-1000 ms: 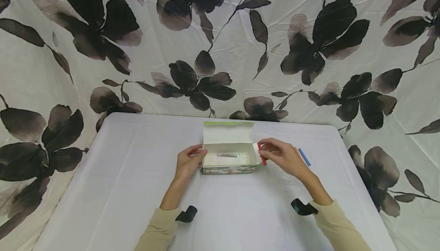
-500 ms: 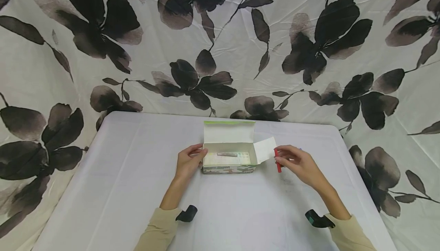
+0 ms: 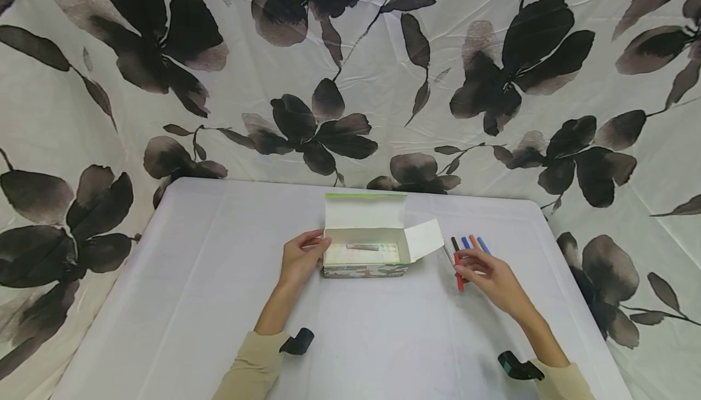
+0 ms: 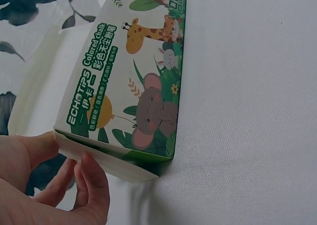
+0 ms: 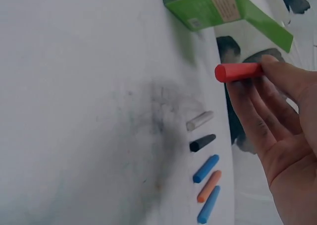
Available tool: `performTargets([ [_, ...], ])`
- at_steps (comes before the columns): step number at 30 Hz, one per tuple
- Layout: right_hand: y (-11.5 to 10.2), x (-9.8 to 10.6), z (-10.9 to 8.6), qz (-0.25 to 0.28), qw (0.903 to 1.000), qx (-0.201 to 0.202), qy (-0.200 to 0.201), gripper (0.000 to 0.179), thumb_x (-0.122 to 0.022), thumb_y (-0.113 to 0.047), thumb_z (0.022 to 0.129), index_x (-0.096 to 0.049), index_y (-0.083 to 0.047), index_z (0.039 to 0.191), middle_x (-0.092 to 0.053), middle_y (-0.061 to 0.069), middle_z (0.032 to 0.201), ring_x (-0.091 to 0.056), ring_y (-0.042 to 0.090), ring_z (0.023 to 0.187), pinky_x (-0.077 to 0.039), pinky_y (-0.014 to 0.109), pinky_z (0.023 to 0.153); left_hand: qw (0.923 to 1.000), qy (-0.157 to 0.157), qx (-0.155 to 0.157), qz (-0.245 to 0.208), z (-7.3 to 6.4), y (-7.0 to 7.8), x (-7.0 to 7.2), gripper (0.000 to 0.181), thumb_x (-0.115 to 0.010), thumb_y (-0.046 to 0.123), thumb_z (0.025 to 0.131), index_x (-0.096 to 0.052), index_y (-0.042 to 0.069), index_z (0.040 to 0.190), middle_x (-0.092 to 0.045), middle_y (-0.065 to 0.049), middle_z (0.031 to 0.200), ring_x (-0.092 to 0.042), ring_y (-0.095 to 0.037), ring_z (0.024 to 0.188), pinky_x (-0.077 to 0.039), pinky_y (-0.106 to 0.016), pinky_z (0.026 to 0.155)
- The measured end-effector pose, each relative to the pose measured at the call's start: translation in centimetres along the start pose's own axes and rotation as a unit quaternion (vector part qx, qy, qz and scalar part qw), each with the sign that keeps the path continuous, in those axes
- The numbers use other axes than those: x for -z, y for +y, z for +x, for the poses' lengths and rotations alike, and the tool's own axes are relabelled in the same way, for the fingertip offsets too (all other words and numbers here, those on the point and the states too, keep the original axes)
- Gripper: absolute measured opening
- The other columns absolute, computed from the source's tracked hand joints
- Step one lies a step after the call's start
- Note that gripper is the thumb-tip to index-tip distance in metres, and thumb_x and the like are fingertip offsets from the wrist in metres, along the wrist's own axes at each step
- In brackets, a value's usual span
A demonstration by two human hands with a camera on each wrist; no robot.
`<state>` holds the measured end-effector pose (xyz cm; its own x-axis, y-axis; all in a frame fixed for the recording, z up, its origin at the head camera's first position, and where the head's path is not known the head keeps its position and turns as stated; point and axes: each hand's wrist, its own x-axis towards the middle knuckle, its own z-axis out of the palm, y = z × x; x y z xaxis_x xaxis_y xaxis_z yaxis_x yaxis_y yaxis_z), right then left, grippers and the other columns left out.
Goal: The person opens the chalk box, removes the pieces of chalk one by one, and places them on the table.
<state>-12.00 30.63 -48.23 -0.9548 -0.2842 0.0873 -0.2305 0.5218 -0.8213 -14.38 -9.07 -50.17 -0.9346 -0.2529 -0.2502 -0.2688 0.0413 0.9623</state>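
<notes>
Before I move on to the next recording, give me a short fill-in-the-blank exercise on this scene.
1. The right hand pinches a cylindrical ____ chalk stick.
2. On the white tabletop, one stick lies between two blue chalk sticks; its colour is ____.
3. Beside the left hand, the white-and-green cardboard box shows a grey, pink-eared ____ nearest the hand.

Missing words: red; orange; elephant.

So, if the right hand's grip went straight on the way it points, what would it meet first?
Probably the open side flap of the box. Depth is unclear, though; the pale chalk near the fingertips seems to lie lower, on the table.
</notes>
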Motion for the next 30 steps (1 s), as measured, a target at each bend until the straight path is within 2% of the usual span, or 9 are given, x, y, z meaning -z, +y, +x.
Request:
performTargets([
  [4,1.3,-0.2,-0.4,-0.015,0.9996,-0.022,0.003,0.036,-0.073,-0.015,0.097,-0.066,0.003,0.127,-0.072,0.012,0.108,-0.068,0.007,0.099,-0.055,0.015,0.082,1.0000,0.001,0.001,0.006,-0.1,0.0,0.0,0.038,-0.077,0.015,0.093,-0.069,0.001,0.128,-0.065,-0.014,0.110,-0.058,-0.013,0.079,-0.054,-0.022,0.064],
  [8,2.6,-0.6,-0.6,-0.019,0.9995,-0.026,0.008,0.035,-0.073,-0.012,0.097,-0.066,0.006,0.125,-0.072,0.015,0.110,-0.067,0.004,0.098,-0.054,0.014,0.083,1.0000,0.001,0.000,0.006,-0.1,0.0,0.0,0.038,-0.077,0.015,0.093,-0.069,0.001,0.128,-0.065,-0.014,0.110,-0.059,-0.013,0.081,-0.053,-0.021,0.063],
  [13,3.6,-1.0,-1.0,-0.039,0.9983,-0.039,0.019,0.033,-0.074,-0.011,0.096,-0.067,0.008,0.122,-0.074,0.014,0.103,-0.070,0.007,0.091,-0.056,0.017,0.075,1.0000,0.000,0.001,0.003,0.0,-0.1,0.0,0.038,-0.078,0.014,0.093,-0.069,0.002,0.128,-0.064,-0.014,0.111,-0.059,-0.014,0.082,-0.052,-0.020,0.063],
  [19,3.9,-1.5,-1.3,-0.070,0.9951,-0.067,0.015,0.033,-0.075,-0.015,0.095,-0.069,0.006,0.119,-0.073,0.006,0.097,-0.069,0.011,0.084,-0.056,0.023,0.071,1.0000,-0.004,-0.003,-0.003,0.0,-0.2,0.0,0.039,-0.078,0.014,0.093,-0.069,0.001,0.128,-0.064,-0.014,0.110,-0.059,-0.014,0.082,-0.053,-0.019,0.063],
  [24,3.9,-2.1,-1.0,-0.106,0.9930,-0.050,0.017,0.027,-0.078,-0.013,0.092,-0.071,0.006,0.110,-0.072,0.003,0.090,-0.066,0.009,0.077,-0.055,0.023,0.067,0.9999,-0.002,-0.008,-0.010,0.0,-0.2,0.0,0.038,-0.078,0.011,0.092,-0.070,0.000,0.127,-0.065,-0.014,0.108,-0.061,-0.012,0.079,-0.053,-0.019,0.061],
  [30,3.6,-2.5,-0.7,-0.114,0.9920,-0.049,0.023,0.022,-0.080,-0.009,0.090,-0.072,0.005,0.106,-0.069,0.001,0.084,-0.063,0.009,0.073,-0.053,0.022,0.062,0.9998,0.000,-0.012,-0.013,0.0,-0.1,0.0,0.037,-0.078,0.011,0.091,-0.070,-0.002,0.126,-0.066,-0.015,0.108,-0.062,-0.011,0.077,-0.053,-0.020,0.061],
])
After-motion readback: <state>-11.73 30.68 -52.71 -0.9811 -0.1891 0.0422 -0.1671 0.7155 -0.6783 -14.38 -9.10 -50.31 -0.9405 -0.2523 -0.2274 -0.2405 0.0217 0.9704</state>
